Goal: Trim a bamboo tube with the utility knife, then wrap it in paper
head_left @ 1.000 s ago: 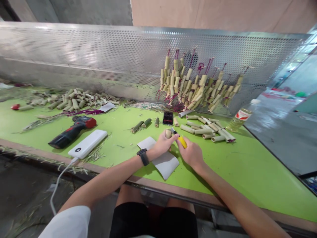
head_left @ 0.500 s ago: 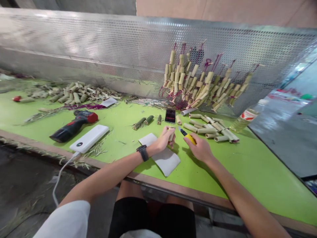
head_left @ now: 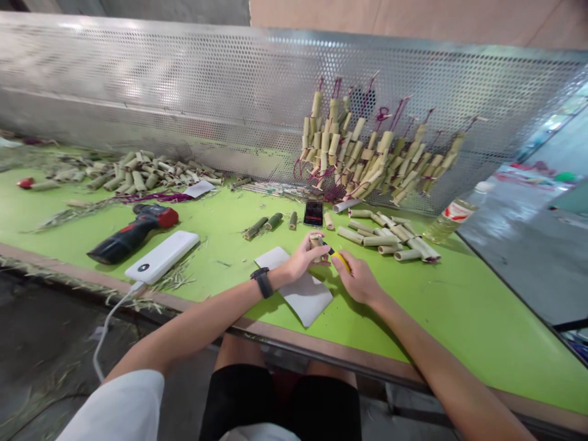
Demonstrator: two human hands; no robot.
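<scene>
Along the back edge of a bright green table (head_left: 441, 312), a perforated metal screen (head_left: 184, 92) is standing. At its front edge we are working close in: the fingers of our left hand (head_left: 303, 258) are wrapping a short bamboo tube (head_left: 315, 243), the thumb lying toward the knife and other fingertips showing past the tube's far side. Our right hand (head_left: 361, 282) is closing around a yellow knife (head_left: 342, 262), its dark nose pointing at the tube's upper end; whether the blade is touching, we are unable to tell. Both hands are meeting above the table, well in from the front edge.

Under our left wrist, wearing a black watch (head_left: 261, 283), a white sheet (head_left: 309, 301) is lying slantwise toward that edge. Beyond our fingers a phone (head_left: 313, 213) is resting, one pale tube (head_left: 329, 221) beside it and three greener tubes (head_left: 274, 221) lying to its left.

Toward the right edge, loose tubes (head_left: 379, 241) are lying heaped near a bottle (head_left: 454, 215) of yellowish liquid. Corded tube strings (head_left: 334, 144) are hanging against the screen. Leftward, a drill (head_left: 133, 236) is lying behind a white power bank (head_left: 163, 256), whose cable (head_left: 106, 331) is dropping over the front edge. Farther back, a tube pile (head_left: 138, 179) is spreading toward the back edge.
</scene>
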